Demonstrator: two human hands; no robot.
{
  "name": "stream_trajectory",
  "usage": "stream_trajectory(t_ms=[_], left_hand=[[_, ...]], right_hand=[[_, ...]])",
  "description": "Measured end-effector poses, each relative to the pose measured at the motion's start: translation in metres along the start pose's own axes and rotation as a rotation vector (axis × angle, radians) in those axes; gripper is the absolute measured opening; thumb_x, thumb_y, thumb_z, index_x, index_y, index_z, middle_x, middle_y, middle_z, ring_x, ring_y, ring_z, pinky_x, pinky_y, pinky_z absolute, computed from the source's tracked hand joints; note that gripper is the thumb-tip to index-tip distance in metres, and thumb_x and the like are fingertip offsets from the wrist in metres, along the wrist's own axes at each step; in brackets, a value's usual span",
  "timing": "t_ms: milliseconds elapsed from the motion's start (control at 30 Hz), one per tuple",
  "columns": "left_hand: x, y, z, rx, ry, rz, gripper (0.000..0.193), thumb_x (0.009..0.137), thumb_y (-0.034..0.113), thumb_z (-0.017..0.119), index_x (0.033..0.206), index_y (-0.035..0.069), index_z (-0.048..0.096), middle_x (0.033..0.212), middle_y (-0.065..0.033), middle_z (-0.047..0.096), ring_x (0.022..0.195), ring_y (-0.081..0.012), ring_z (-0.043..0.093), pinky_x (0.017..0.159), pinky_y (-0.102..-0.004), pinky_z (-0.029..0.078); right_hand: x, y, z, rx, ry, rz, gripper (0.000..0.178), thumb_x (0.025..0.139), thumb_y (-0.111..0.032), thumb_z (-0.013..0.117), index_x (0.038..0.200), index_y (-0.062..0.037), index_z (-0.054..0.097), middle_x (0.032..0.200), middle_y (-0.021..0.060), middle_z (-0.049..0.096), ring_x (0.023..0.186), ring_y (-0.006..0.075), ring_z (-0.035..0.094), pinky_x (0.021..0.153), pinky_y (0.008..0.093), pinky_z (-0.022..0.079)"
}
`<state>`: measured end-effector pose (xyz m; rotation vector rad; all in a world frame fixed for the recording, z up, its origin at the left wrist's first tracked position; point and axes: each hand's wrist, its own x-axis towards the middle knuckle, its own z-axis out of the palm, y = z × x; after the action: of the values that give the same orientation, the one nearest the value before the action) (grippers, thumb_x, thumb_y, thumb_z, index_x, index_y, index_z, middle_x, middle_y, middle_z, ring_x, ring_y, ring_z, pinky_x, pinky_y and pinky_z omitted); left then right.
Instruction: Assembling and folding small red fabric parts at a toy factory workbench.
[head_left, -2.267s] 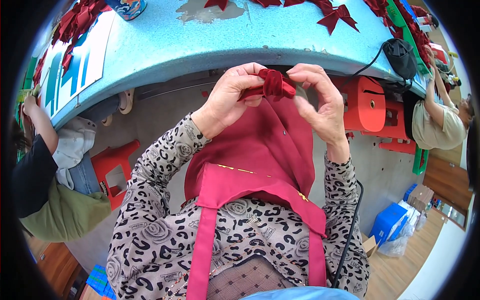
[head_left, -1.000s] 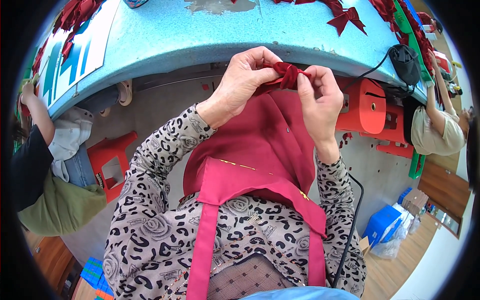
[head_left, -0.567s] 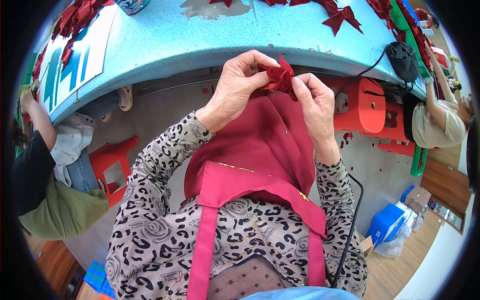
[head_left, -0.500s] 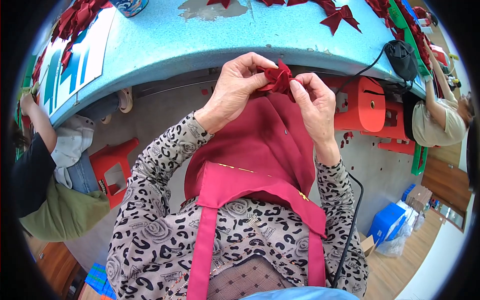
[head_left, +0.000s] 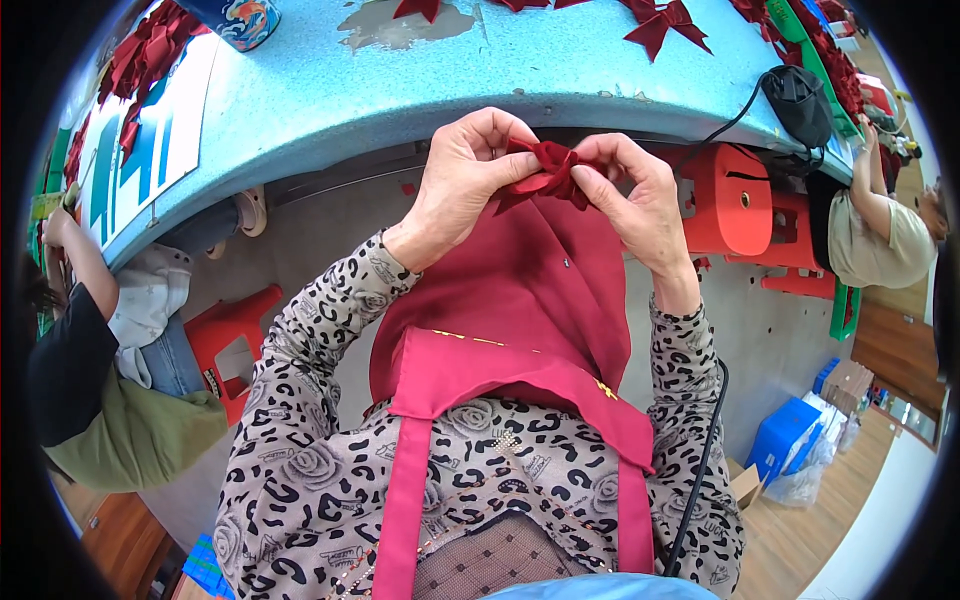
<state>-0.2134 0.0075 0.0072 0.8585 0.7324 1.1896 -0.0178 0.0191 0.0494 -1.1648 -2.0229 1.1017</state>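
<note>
Between my hands, above my lap and just short of the table edge, is a dark red ribbon bow (head_left: 549,172). My left hand (head_left: 468,172) pinches its left side between thumb and fingers. On the other side my right hand (head_left: 632,195) grips a loop with thumb and forefinger. Folds of ribbon bunch at the middle, and the fingers partly hide them. A finished-looking red bow (head_left: 668,26) lies on the far part of the blue table (head_left: 420,105), with more red bows along its back.
A patterned cup (head_left: 245,20) stands at the far left, near a pile of red bows (head_left: 150,50). A black pouch with a cord (head_left: 797,105) sits at the table's right edge. Red stools (head_left: 735,205) stand below. People work on both sides, one in a green top (head_left: 150,430).
Both hands have shifted slightly, the right one moving a little right and down. The bow has turned between the fingers, and its loops look more spread out.
</note>
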Motion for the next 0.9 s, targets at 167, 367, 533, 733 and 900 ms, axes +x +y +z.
stream_trajectory(t_ms=[167,367,533,733,900], left_hand=[[-0.006,0.004,-0.006,-0.062,0.021,-0.074,0.011,0.083,-0.002,0.059,0.093,0.000,0.055,0.086,-0.0046,0.060,0.078,-0.0086,0.059,0.072,-0.0194,0.049],[-0.013,0.013,-0.002,0.040,0.086,0.114,0.006,0.083,-0.002,0.057,0.089,0.001,0.057,0.085,-0.0019,0.058,0.073,-0.0065,0.055,0.066,-0.0181,0.046],[-0.015,0.014,-0.015,0.291,-0.019,0.320,0.004,0.082,-0.001,0.055,0.083,-0.001,0.059,0.083,0.0002,0.056,0.072,-0.0057,0.052,0.066,-0.0190,0.044],[-0.023,0.033,-0.014,0.368,0.031,0.120,0.007,0.081,0.001,0.057,0.085,-0.003,0.061,0.086,-0.0007,0.057,0.075,-0.0063,0.053,0.067,-0.0202,0.044],[-0.023,0.032,-0.013,0.026,0.057,-0.127,0.008,0.082,0.006,0.059,0.085,-0.001,0.064,0.084,-0.0024,0.060,0.077,-0.0081,0.055,0.069,-0.0206,0.044]], right_hand=[[0.000,0.010,0.019,0.080,0.119,-0.147,0.014,0.086,-0.009,0.058,0.097,-0.0006,0.054,0.085,0.0007,0.057,0.071,0.0033,0.049,0.061,0.0179,0.040],[-0.003,-0.006,0.032,0.333,0.177,-0.001,0.008,0.089,-0.007,0.056,0.094,-0.0014,0.053,0.081,-0.0018,0.054,0.069,0.0025,0.047,0.061,0.0170,0.039],[-0.004,-0.007,0.042,0.381,0.231,-0.041,0.006,0.089,-0.005,0.055,0.094,-0.0018,0.053,0.084,-0.0020,0.054,0.070,0.0025,0.046,0.061,0.0166,0.039],[-0.004,-0.007,0.052,0.333,0.263,-0.094,0.006,0.090,-0.005,0.054,0.095,-0.0021,0.053,0.090,-0.0011,0.052,0.075,0.0025,0.046,0.064,0.0164,0.038],[0.002,-0.008,0.056,0.160,0.356,-0.271,0.005,0.087,-0.005,0.057,0.089,-0.0012,0.055,0.077,-0.0020,0.054,0.068,0.0043,0.049,0.061,0.0188,0.041]])
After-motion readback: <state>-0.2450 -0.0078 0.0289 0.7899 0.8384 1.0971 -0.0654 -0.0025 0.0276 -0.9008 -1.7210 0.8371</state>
